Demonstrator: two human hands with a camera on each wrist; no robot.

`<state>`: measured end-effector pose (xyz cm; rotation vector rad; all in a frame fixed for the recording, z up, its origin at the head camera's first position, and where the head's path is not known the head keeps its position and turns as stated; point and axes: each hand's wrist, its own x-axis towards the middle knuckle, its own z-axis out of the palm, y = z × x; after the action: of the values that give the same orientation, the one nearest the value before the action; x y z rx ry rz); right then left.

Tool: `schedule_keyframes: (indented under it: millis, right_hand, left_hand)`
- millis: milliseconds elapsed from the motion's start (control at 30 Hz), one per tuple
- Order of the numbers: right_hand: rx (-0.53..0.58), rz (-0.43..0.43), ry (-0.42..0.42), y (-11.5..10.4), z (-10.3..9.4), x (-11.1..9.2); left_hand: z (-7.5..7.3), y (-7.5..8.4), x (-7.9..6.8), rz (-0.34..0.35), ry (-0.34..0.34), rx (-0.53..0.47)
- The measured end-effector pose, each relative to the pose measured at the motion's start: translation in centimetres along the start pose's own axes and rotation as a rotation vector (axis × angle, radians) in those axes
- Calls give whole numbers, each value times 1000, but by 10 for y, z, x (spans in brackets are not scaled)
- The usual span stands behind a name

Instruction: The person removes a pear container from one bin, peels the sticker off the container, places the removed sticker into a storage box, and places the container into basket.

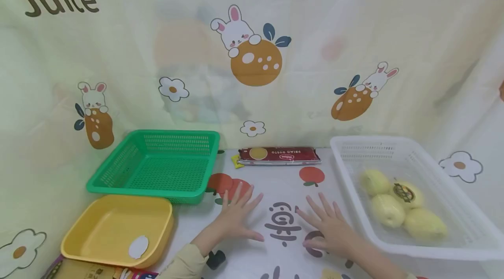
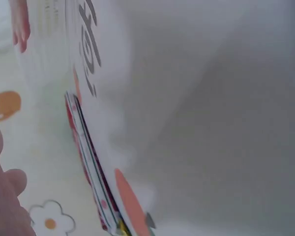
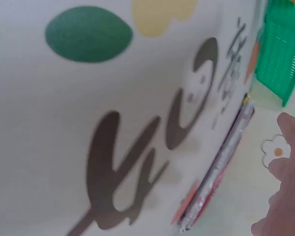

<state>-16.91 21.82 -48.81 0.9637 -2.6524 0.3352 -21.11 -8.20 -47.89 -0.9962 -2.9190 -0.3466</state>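
Note:
Both hands are held over the printed tablecloth in the head view, fingers spread and nothing in them. My left hand [image 1: 236,217] is nearest the green basket [image 1: 157,193] and the yellow basin [image 1: 118,198]. The right hand [image 1: 332,228] lies just left of the white basket [image 1: 350,200], which contains several pale yellow-green fruits [image 1: 387,210], one with a dark label. Beyond the hands, a long dark red packet [image 1: 279,155] rests against the back curtain. In the right wrist view, the fingers [image 3: 290,172] appear at the right edge, beside the packet [image 3: 219,167].
A small yellow wrapper [image 1: 237,161] pokes out by the red packet's left end. Inside the yellow basin is a white oval piece [image 1: 138,247]. Packaged goods [image 1: 90,269] lie at the lower left, below the basin. A patterned curtain [image 1: 299,108] hangs behind everything.

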Motion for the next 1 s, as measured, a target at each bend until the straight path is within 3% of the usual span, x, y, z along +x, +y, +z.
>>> schedule_keyframes:
  millis: [133,567,800,1000]
  right_hand:
    - [-6,-1,-1,-3,-11,0]
    - [76,9,6,-5,-48,-10]
    - [93,-9,13,-9,-58,-21]
    - [25,-59,76,-14,-75,-19]
  left_hand:
    - [-7,7,1,24,8,-22]
    - [-20,28,26,83,39,-117]
    - [-10,41,27,82,22,-239]
    - [-8,45,22,61,23,-327]
